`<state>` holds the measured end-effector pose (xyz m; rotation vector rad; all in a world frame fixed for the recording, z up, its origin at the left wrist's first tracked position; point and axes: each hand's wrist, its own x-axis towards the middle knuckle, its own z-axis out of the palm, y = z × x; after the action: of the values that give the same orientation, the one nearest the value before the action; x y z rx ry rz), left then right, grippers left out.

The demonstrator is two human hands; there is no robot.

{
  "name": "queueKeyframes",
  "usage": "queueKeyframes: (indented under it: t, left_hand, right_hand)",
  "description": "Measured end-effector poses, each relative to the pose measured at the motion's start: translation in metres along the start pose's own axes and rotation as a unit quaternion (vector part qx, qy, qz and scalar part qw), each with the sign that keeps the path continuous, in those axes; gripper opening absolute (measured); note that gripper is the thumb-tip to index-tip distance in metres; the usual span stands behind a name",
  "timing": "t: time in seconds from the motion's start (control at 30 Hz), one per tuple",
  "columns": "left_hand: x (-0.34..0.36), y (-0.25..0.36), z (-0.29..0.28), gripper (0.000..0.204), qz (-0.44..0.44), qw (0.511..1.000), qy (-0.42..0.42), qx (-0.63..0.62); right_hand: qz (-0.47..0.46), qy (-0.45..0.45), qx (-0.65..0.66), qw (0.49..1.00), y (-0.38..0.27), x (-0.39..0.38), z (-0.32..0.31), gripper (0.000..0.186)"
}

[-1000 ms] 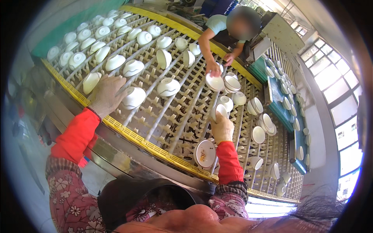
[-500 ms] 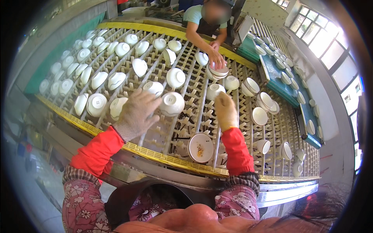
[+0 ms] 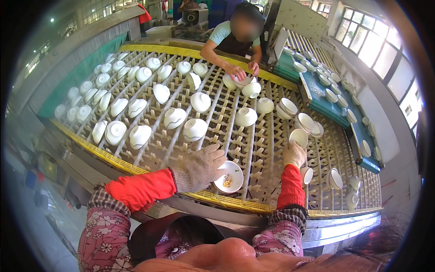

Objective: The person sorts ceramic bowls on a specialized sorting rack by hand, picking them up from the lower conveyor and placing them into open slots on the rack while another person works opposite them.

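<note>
My left hand point(image 3: 199, 167), in a knitted glove, has its fingers stretched out beside a white bowl point(image 3: 234, 173) at the near edge of the slatted rack. Yellowish scraps lie in that bowl; whether the hand touches it I cannot tell. My right hand point(image 3: 294, 155), also gloved, grips the near rim of another white bowl point(image 3: 298, 137), whose open side faces me. Its fingertips are partly hidden. Just beyond that bowl lean more white bowls point(image 3: 306, 120). Several upturned bowls point(image 3: 195, 129) sit on the rack ahead of my left hand.
The pegged rack has a yellow border point(image 3: 149, 49). Across it, a co-worker's hands point(image 3: 240, 72) handle bowls. A green conveyor point(image 3: 317, 93) carrying bowls runs along the right. Near my right forearm stand other bowls point(image 3: 334, 179).
My left hand has come nearer and to the right, beside the bowl with scraps. My right hand has moved right and taken hold of a bowl. The co-worker's hands have shifted left.
</note>
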<state>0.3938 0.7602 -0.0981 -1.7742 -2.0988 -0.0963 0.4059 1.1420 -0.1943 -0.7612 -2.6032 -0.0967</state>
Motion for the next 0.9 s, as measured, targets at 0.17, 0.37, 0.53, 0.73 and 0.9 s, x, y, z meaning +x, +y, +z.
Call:
queueKeyframes:
  t: [0.17,0.37,0.53,0.73,0.9]
  left_hand:
    - [-0.004,0.0,-0.006,0.03,-0.081,0.981,-0.136,-0.114]
    - [-0.068,-0.046,-0.03,0.031,-0.178,0.965,0.037,-0.187]
    - [-0.102,-0.075,-0.045,0.042,-0.553,0.784,0.12,-0.254]
    - [-0.1,-0.069,-0.039,0.032,-0.505,0.854,0.098,-0.079]
    - [-0.107,-0.071,-0.024,0.03,-0.501,0.862,0.066,-0.042]
  right_hand:
    - [0.031,-0.041,-0.028,0.998,-0.007,0.008,0.003,0.029]
    - [0.076,-0.12,0.019,0.99,-0.014,0.02,-0.001,0.035]
    - [0.144,-0.035,0.462,0.874,0.01,0.027,0.014,0.036]
    - [-0.059,-0.22,0.752,0.619,-0.092,0.004,0.0,0.047]
    - [0.024,-0.487,0.814,0.316,-0.188,-0.066,-0.099,0.05]
